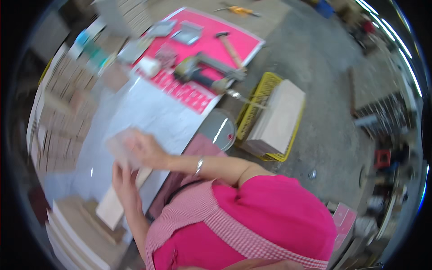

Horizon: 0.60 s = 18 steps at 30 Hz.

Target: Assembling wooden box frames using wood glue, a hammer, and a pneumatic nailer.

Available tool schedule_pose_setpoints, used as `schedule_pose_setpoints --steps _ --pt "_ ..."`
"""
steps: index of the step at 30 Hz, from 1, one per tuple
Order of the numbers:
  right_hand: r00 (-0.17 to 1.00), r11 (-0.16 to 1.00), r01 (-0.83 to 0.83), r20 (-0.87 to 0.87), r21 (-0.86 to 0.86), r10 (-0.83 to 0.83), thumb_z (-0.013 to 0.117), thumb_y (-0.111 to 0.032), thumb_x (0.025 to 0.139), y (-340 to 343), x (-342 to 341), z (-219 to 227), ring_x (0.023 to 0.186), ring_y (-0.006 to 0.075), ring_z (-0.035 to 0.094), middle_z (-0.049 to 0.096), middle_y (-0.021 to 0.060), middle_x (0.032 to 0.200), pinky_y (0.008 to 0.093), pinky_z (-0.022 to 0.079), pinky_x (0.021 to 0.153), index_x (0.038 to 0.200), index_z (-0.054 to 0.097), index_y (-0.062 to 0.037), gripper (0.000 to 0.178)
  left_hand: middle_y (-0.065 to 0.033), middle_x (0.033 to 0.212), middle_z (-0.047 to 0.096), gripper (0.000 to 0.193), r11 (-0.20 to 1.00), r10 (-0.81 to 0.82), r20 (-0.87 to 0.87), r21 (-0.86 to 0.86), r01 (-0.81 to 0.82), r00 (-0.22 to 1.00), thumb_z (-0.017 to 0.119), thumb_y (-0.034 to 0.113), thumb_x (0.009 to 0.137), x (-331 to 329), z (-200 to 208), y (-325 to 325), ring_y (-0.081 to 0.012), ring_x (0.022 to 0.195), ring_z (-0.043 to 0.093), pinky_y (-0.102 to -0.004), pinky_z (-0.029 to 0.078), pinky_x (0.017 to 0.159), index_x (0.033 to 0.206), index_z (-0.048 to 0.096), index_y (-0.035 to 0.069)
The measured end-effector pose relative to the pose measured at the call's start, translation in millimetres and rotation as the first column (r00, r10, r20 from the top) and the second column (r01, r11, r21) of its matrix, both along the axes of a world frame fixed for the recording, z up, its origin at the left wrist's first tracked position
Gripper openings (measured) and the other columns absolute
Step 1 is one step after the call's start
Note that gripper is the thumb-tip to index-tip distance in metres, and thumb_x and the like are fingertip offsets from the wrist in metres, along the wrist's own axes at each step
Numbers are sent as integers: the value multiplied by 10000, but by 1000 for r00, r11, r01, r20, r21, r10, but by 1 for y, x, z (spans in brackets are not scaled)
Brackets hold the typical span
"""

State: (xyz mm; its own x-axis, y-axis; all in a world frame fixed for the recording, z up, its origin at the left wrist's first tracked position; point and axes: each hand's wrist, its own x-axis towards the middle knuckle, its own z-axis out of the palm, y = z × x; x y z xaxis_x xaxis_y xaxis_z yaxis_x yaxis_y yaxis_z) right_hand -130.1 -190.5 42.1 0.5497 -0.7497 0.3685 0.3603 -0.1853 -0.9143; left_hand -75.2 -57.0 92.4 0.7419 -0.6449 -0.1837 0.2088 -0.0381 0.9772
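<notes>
Above the white-covered table, my right hand grips a small, pale, translucent sheet-like piece. My left hand is just below, its fingers closed at the lower edge of the same piece. Motion blur hides exactly what the piece is. A pale wooden board lies under my left hand and wrist, one end showing to either side.
Stacked boards line the left side; more panels lie near left. A pink mat carries a hammer, a power tool and a white roll. Right of the table stand a round lidded bucket and a yellow crate holding panels.
</notes>
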Motion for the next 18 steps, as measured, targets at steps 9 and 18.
schedule_pose_setpoints --steps 9,18 --pt "984 981 -114 -115 155 133 426 -334 1076 -15 -41 8 858 100 554 628 49 957 264 471 750 1116 586 16 388 -45 980 671 266 1000 -8 -275 -1 8 961 658 172 961 -6 -10 -13 -123 909 650 -259 574 771 1152 660 -12" --pt "936 934 -298 -132 196 326 566 -246 1017 -11 -37 15 929 146 583 636 78 1055 289 478 804 1166 584 24 309 -62 1075 654 339 994 -7 -395 -100 -36 919 628 191 980 -1 -13 -14 -124 905 646 -273 572 775 1262 591 5"
